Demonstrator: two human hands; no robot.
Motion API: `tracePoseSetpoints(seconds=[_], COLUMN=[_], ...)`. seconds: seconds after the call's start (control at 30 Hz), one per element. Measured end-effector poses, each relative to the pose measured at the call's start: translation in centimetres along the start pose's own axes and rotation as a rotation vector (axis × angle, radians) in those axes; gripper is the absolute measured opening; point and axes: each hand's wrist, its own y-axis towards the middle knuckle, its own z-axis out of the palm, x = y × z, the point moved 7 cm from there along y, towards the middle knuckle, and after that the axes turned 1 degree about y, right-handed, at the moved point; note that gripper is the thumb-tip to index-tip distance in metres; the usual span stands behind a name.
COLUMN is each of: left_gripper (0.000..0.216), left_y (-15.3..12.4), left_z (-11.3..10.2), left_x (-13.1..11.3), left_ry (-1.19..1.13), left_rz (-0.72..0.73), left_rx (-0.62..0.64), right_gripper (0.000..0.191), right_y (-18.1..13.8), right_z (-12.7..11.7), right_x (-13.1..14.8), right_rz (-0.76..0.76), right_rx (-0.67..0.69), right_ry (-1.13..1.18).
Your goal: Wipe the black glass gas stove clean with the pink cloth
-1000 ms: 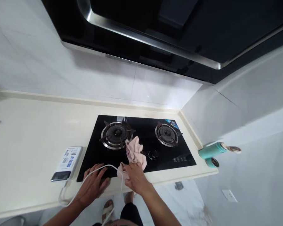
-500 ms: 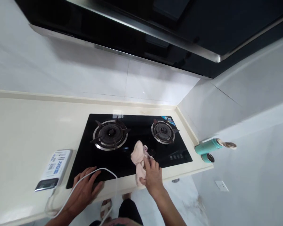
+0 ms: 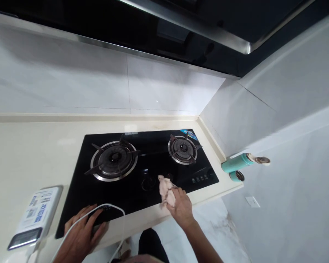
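A black glass gas hob (image 3: 153, 160) with two burners is set into a cream countertop (image 3: 30, 153). My right hand (image 3: 181, 208) is closed on a bunched pale pink cloth (image 3: 166, 190), pressed on the hob's front edge near the knobs (image 3: 149, 182). My left hand (image 3: 82, 233) lies flat with fingers spread on the hob's front left corner. A white cable (image 3: 109, 212) loops over that hand.
A white device with a blue label (image 3: 33, 217) lies on the counter left of the hob. Two teal flasks (image 3: 235, 164) sit beyond the counter's right end. A dark extractor hood (image 3: 181, 25) hangs overhead. White tiled walls close the back and right.
My right hand has carried the cloth from the hob's middle front to the right, bunching it smaller. The view has shifted, so my left hand and the white device sit lower and further left.
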Motion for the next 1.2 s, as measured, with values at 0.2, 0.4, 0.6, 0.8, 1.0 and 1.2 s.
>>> tracePoseSetpoints(seconds=[0.2, 0.4, 0.6, 0.8, 1.0, 1.2], left_gripper=[0.044, 0.042, 0.041, 0.041, 0.048, 0.051], left_y=[-0.6, -1.0, -0.3, 0.1, -0.3, -0.4], left_z=[0.5, 0.8, 0.3, 0.1, 0.1, -0.3], left_x=[0.8, 1.1, 0.6, -0.5, -1.0, -1.0], left_ry=[-0.046, -0.057, -0.015, -0.018, -0.064, -0.219], left_rz=[-0.085, -0.033, -0.01, -0.02, -0.03, -0.114], left_rx=[0.044, 0.061, 0.03, 0.051, 0.035, -0.005], right_gripper=[0.054, 0.061, 0.053, 0.064, 0.047, 0.047], right_y=[2.1, 3.5, 1.6, -0.3, -2.8, -4.1], right_z=[-2.8, -8.1, -10.4, -5.0, 1.8, 5.6], right_x=[-10.4, -21.7, -27.1, -19.6, -2.7, 12.6], right_rz=[0.25, 0.628, 0.739, 0.624, 0.261, -0.16], right_rx=[-0.058, -0.107, -0.154, -0.111, -0.06, 0.11], right_ry=[-0.069, -0.088, -0.027, -0.008, 0.0, 0.008])
